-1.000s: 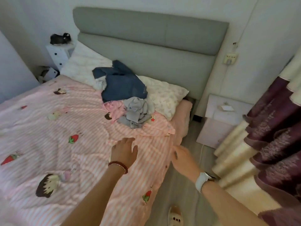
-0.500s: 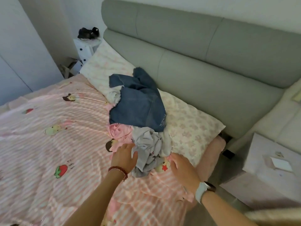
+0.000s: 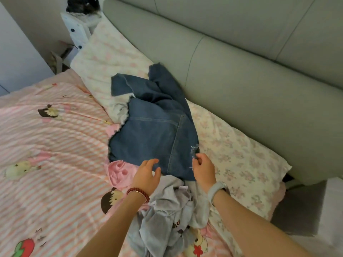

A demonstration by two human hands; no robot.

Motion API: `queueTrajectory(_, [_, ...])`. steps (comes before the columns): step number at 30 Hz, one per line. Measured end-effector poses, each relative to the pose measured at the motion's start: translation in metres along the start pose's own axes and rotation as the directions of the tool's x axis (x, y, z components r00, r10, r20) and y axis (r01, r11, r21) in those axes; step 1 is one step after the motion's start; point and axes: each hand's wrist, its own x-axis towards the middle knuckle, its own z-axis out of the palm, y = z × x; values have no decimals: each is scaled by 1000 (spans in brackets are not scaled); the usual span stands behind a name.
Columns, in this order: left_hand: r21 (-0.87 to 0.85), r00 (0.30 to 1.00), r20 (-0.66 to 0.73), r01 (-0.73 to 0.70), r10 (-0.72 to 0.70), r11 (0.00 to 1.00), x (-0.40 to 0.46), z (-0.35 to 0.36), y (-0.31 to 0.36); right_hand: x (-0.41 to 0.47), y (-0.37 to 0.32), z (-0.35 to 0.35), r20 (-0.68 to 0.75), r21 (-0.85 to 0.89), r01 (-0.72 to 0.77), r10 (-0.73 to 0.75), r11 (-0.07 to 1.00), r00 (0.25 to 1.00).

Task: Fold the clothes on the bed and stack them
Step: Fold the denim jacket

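1. The pink garment (image 3: 120,173) lay mostly hidden under the jeans (image 3: 150,138) and the left hand (image 3: 146,176).
2. The dark object (image 3: 81,4) on the white drawer unit (image 3: 78,28) was cut off by the top edge, too blurred to identify.
3. The grey garment (image 3: 167,219) ran past the bottom edge.

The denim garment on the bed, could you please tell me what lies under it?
Under the denim garment show a floral pillow, a pink garment and a white lace-edged cloth; anything else beneath is covered.

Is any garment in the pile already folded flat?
No: the denim garment, the pink garment and the grey garment all lie crumpled in one heap on the bed.
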Motion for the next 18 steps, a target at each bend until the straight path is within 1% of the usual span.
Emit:
queueTrajectory(2, [-86, 997, -61, -44, 39, 995, 3, -13, 4, 3, -23, -2, -64, 4, 162, -161, 987, 985])
queueTrajectory(3, [-139, 992, -110, -82, 67, 987, 4, -21, 8, 1, -37, -5, -58, 20, 249, -248, 968, 967])
queueTrajectory(5, [-263, 976, -210, -122, 66, 957, 5, -44, 20, -7, -61, -15, 17, 64, 414, -416, 908, 909])
queueTrajectory(6, [-359, 975, -220, -99, 19, 928, 6, -57, 27, -14, -69, -20, 69, 70, 501, -505, 863, 860])
queueTrajectory(7, [-492, 985, -164, -35, -54, 870, 5, -70, 34, -25, -74, -26, 125, 58, 590, -593, 805, 796])
queueTrajectory(8, [-638, 991, -33, 79, -130, 766, 4, -81, 40, -39, -76, -30, 183, 38, 668, -663, 743, 726])
queueTrajectory(9, [-722, 975, 136, 220, -177, 656, 3, -90, 46, -55, -75, -33, 237, 16, 726, -708, 687, 665])
queueTrajectory(10, [-721, 943, 276, 330, -184, 609, -1, -97, 51, -70, -72, -34, 279, -7, 771, -740, 636, 613])
queueTrajectory(11, [-666, 917, 358, 384, -179, 640, -8, -97, 53, -86, -67, -33, 311, -26, 809, -764, 587, 565])
queueTrajectory(12, [-573, 910, 376, 375, -174, 729, -14, -93, 54, -101, -62, -32, 338, -36, 836, -781, 547, 526])
queueTrajectory(13, [-413, 924, 344, 310, -169, 856, -21, -86, 52, -114, -56, -30, 361, -37, 850, -786, 526, 502])
queueTrajectory(14, [-231, 944, 279, 245, -178, 942, -28, -78, 48, -126, -48, -31, 375, -35, 851, -783, 524, 497])
queueTrajectory(15, [-114, 960, 203, 218, -192, 969, -37, -71, 44, -134, -39, -32, 386, -44, 841, -768, 539, 512])
queueTrajectory(16, [-130, 962, 146, 249, -229, 960, -46, -67, 40, -140, -29, -34, 399, -70, 817, -735, 572, 549])
queueTrajectory(17, [-253, 953, 114, 301, -281, 919, -55, -66, 36, -143, -20, -38, 410, -108, 767, -675, 632, 614])
queueTrajectory(18, [-414, 940, 99, 338, -328, 845, -64, -68, 35, -144, -14, -44, 420, -150, 707, -603, 691, 678])
